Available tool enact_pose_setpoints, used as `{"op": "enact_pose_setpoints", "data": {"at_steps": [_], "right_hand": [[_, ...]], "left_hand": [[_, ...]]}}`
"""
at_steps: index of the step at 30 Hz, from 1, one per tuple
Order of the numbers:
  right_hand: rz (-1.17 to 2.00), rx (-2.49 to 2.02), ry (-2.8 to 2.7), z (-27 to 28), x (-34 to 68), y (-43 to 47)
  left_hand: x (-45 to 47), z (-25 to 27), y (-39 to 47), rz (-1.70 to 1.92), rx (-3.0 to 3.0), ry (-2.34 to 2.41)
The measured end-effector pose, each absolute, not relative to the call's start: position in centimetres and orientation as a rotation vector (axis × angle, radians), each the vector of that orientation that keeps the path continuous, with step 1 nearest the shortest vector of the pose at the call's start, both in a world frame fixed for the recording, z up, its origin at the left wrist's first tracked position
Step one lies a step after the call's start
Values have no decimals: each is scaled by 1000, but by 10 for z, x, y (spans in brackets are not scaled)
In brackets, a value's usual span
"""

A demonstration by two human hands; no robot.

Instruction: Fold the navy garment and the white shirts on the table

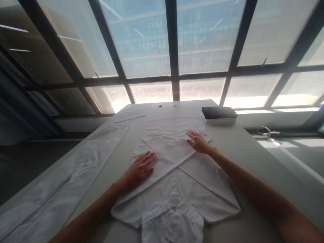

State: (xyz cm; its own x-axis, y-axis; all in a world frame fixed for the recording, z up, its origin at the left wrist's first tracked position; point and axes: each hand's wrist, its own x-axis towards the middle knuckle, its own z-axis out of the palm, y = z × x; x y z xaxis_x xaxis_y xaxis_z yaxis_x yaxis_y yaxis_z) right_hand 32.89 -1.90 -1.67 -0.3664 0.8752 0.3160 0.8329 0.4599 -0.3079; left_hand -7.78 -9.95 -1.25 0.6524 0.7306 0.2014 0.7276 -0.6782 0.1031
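Windows (149, 37) back the tabletop (238, 145); the shirt (174, 153) runs lengthwise toward its far edge under my open left hand (141, 168) and, nearer that edge, open right hand (198, 142).

Two hands (143, 165) (198, 141), two loose garments (164, 184) (73, 168) (perhaps three), one stack (219, 115)

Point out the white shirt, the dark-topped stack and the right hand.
White shirt (173, 152): head view, on its folded-over middle.
Dark-topped stack (219, 113): head view, on the dark top layer.
Right hand (199, 142): head view, on its back.
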Motion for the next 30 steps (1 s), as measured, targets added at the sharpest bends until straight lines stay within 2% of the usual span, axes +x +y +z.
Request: {"op": "enact_pose_setpoints", "data": {"at_steps": [5,14,19,24,30], "right_hand": [[304,-1427,-2555,-33,306,-32],[152,-1867,-2332,-39,364,-3],[100,-1804,-2142,-54,375,7],[149,-1846,-1880,-41,394,31],[432,-1869,-1792,-18,406,65]], "left_hand": [[-74,-10,-111,140,2868,1146],[-73,-9,-113,114,2829,1169],[-85,-17,-98,338,2729,1379],[-109,-21,-72,667,2483,1664],[-116,-22,-62,760,2330,1874]]}}
